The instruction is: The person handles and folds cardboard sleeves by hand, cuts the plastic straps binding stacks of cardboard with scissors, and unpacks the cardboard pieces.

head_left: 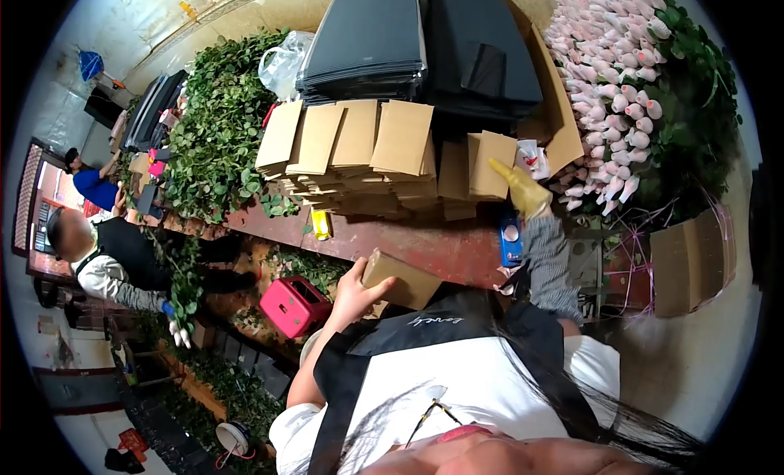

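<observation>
My bare left hand (359, 294) is closed around a brown cardboard piece (406, 284), thumb on top, close to my apron. My right hand (524, 193), in a yellow glove with a grey striped sleeve, reaches forward to the right end of the cardboard stacks. Its outstretched finger lies against an upright cardboard piece (488, 174); the other fingers are partly hidden. Several stacks of brown cardboard pieces (351, 140) stand ahead of me on the dark red table (359, 240).
Behind the stacks lie piles of black sheets (363, 42). Pink wrapped roses (608, 107) fill the right; leafy stems (220, 124) heap at the left. A pink stool (294, 306), a yellow box (321, 225) and a blue box (510, 242) are near. A person (122, 254) at left holds stems.
</observation>
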{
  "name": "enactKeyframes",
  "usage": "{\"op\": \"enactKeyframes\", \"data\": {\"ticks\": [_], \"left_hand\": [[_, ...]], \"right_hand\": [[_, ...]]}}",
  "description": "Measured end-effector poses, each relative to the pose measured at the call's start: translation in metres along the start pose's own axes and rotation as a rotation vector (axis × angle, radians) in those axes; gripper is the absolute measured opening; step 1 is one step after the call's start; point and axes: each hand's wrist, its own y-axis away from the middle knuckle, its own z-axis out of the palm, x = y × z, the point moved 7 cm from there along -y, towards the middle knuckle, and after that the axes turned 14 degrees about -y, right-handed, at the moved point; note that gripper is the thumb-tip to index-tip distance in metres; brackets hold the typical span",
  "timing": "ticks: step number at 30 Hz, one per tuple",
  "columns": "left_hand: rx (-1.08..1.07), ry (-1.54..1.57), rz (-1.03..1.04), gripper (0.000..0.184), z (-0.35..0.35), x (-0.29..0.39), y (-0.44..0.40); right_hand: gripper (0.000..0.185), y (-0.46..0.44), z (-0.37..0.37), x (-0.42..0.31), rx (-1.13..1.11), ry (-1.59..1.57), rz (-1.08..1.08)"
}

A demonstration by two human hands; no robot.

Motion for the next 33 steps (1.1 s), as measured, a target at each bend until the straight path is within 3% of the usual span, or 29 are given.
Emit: {"op": "enactKeyframes", "data": {"ticks": [1,4,5,7,9,10,11,14,17,18,20,22,24,26,28,29,32,33], "left_hand": [[-0.031,-0.036,-0.034,0.047,-0.003,0.008,0.001],[-0.013,-0.023,-0.024,0.047,-0.006,-0.003,-0.003],[-0.009,0.034,-0.016,0.047,-0.005,-0.008,-0.003],[-0.030,0.106,-0.045,0.047,-0.004,-0.008,-0.004],[-0.061,0.190,-0.113,0.049,-0.006,-0.005,-0.004],[-0.059,0.180,-0.114,0.049,-0.006,-0.010,-0.004],[-0.042,0.128,-0.090,0.050,-0.007,-0.009,-0.007],[-0.091,0.135,-0.120,0.050,-0.003,-0.011,-0.013],[-0.024,-0.012,-0.018,0.055,-0.008,-0.002,-0.030],[-0.018,-0.007,-0.015,0.055,-0.008,0.001,-0.038],[-0.064,-0.149,0.051,0.060,-0.001,0.013,-0.056],[-0.115,-0.232,0.057,0.065,0.011,0.051,-0.065],[-0.149,-0.221,0.116,0.064,0.035,0.075,-0.074],[-0.121,-0.189,0.188,0.048,0.044,0.096,-0.079],[-0.028,0.161,0.236,0.033,0.046,0.094,-0.082],[-0.119,0.317,0.207,0.032,0.050,0.084,-0.082],[-0.048,0.225,0.236,0.032,0.041,0.069,-0.070],[-0.053,0.224,0.239,0.032,0.043,0.060,-0.065]], "right_hand": [[0.063,-0.008,0.014,0.040,-0.050,-0.188,0.097],[0.064,-0.025,0.023,0.040,-0.133,-0.098,-0.076],[0.045,-0.037,0.064,0.085,-0.186,-0.547,0.090],[0.039,-0.044,0.093,0.103,-0.215,-0.893,0.242],[0.034,-0.063,0.090,0.038,-0.326,-0.340,0.135],[0.032,-0.065,0.076,-0.005,-0.429,0.117,0.042],[0.032,-0.064,0.075,-0.013,-0.422,0.113,0.043],[0.036,-0.045,0.061,-0.019,-0.357,0.046,0.148],[0.061,-0.016,0.009,-0.012,0.400,-0.807,0.650],[0.068,-0.003,-0.012,-0.037,0.483,-0.673,0.534],[0.072,0.009,-0.017,-0.078,0.397,-0.789,0.328],[0.077,0.021,0.000,-0.140,0.120,-1.089,0.253],[0.083,0.041,0.039,-0.165,-0.085,-0.779,0.192],[0.087,0.051,0.051,-0.171,-0.054,-1.053,0.382],[0.082,0.053,0.035,-0.156,0.092,-1.025,0.367],[0.081,0.050,0.022,-0.143,0.173,-1.072,0.414],[0.069,0.030,-0.026,-0.121,0.281,-1.416,0.605],[0.064,0.018,-0.035,-0.111,0.289,-1.382,0.563]]}}
